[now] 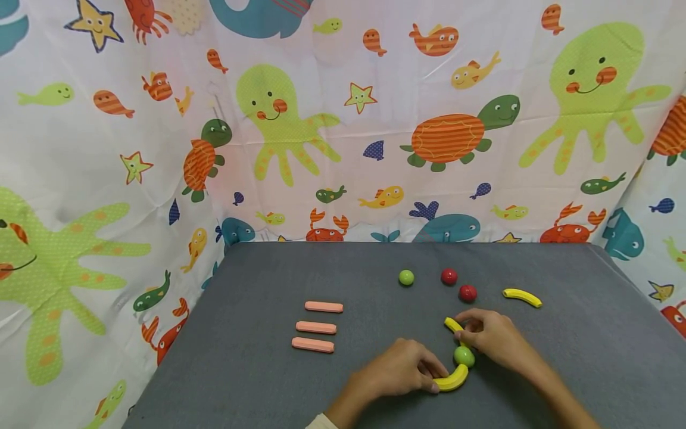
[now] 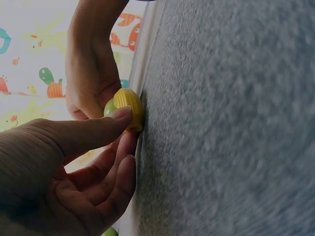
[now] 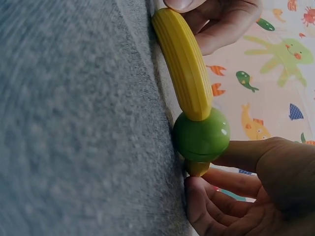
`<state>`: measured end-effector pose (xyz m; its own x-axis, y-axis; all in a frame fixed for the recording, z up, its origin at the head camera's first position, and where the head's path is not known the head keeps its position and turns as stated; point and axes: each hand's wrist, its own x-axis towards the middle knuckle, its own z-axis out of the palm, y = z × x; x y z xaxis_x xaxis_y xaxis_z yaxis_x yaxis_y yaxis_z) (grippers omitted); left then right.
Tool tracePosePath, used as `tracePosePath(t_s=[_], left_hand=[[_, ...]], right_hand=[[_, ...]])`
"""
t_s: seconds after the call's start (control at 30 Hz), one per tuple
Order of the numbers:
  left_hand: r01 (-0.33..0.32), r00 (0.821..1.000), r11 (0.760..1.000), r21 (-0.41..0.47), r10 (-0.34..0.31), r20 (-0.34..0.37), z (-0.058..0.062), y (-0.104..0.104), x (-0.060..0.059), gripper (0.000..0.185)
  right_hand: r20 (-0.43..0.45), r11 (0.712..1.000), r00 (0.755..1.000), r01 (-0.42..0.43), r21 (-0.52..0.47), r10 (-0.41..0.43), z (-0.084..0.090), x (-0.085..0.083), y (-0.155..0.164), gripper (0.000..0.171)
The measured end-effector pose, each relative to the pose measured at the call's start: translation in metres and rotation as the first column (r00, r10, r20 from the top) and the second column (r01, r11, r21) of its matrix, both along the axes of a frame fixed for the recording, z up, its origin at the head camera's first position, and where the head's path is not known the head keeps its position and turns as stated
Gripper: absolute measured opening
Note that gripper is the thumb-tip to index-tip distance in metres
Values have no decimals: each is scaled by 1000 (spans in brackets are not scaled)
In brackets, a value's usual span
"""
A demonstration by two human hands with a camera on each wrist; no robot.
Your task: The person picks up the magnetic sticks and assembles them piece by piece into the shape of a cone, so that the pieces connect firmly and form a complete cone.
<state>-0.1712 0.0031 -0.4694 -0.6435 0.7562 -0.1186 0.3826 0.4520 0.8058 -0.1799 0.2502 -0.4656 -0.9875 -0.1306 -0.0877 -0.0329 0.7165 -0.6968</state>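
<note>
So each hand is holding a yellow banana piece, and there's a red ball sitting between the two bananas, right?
Almost. The ball between the two bananas is green, not red; the head view and the right wrist view show it. The left hand does hold one banana and the right hand the other banana. The red balls lie farther back on the table.

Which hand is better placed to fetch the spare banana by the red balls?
Right. The right hand lies nearer the spare banana; the left hand sits on the far side.

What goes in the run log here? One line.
left hand: pinches near banana | right hand: holds far banana | green ball between
</note>
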Motion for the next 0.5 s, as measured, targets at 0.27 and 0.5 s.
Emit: tracePosePath(t_s=[0.27,0.5], left_hand=[[23,999,1000,4,-22,-43,-3,9,9,21],[37,989,998,-42,-43,-140,-3,14,14,21]], right_hand=[[-47,998,997,-56,6,56,-3,-1,-4,27],[-71,997,995,-75,-1,75,-3,0,-8,23]])
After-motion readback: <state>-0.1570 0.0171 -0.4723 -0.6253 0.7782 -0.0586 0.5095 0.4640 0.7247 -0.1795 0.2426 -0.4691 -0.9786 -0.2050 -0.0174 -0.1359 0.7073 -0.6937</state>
